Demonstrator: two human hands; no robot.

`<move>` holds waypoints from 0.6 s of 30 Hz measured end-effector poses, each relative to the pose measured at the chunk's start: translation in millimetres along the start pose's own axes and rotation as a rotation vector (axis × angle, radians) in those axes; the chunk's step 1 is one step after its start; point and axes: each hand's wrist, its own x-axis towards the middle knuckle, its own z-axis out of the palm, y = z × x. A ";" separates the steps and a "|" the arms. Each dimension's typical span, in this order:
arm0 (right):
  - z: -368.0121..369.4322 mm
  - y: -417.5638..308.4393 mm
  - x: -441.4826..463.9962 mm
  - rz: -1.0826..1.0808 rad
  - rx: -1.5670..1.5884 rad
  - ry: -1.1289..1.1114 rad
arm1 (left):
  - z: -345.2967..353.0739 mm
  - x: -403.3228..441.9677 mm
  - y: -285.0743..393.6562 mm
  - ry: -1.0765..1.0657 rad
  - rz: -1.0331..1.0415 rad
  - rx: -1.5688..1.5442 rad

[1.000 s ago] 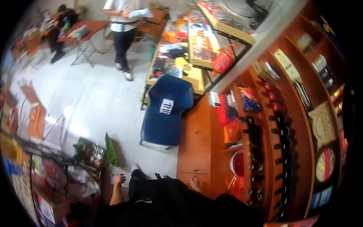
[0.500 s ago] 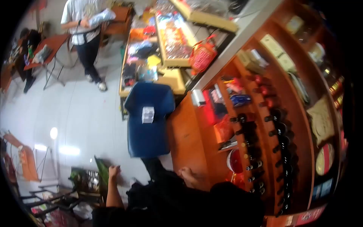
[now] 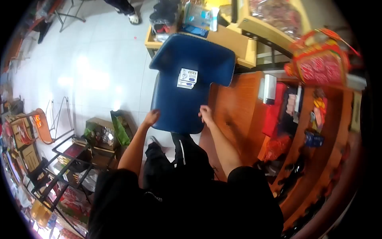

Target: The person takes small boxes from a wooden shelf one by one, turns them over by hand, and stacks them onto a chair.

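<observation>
A blue chair [image 3: 179, 105] stands right in front of me, with a small stack of white printed cards or boxes [image 3: 187, 78] on it. My left hand [image 3: 152, 118] is at the chair's left front edge, its fingers partly curled; whether it touches the chair is unclear. On the other side, my right hand [image 3: 205, 114] is at the right edge of the seat, fingers bent and somewhat apart, with no object visible in it.
Beyond the chair is a wooden display table [image 3: 242, 44] with packaged goods. A wooden cabinet [image 3: 234, 107] and bottle shelves stand to the right, under a red bag [image 3: 322, 65]. A black metal rack [image 3: 71, 163] and a box [image 3: 99, 137] are at the left.
The view has tilted down and come closer to the chair. Both my hands have moved forward from my sides to the seat's edges. Only the other person's lower legs still show at the top.
</observation>
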 end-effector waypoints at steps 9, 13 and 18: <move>50.4 -108.0 106.3 0.084 -0.002 -0.061 | 28.1 178.4 113.3 0.176 -0.078 -0.382; 58.5 -116.6 92.0 0.067 0.005 -0.045 | 38.7 197.2 116.3 0.147 -0.036 -0.376; 64.3 -116.9 31.5 -0.092 0.047 -0.055 | -3.9 116.8 176.9 0.351 0.189 -0.105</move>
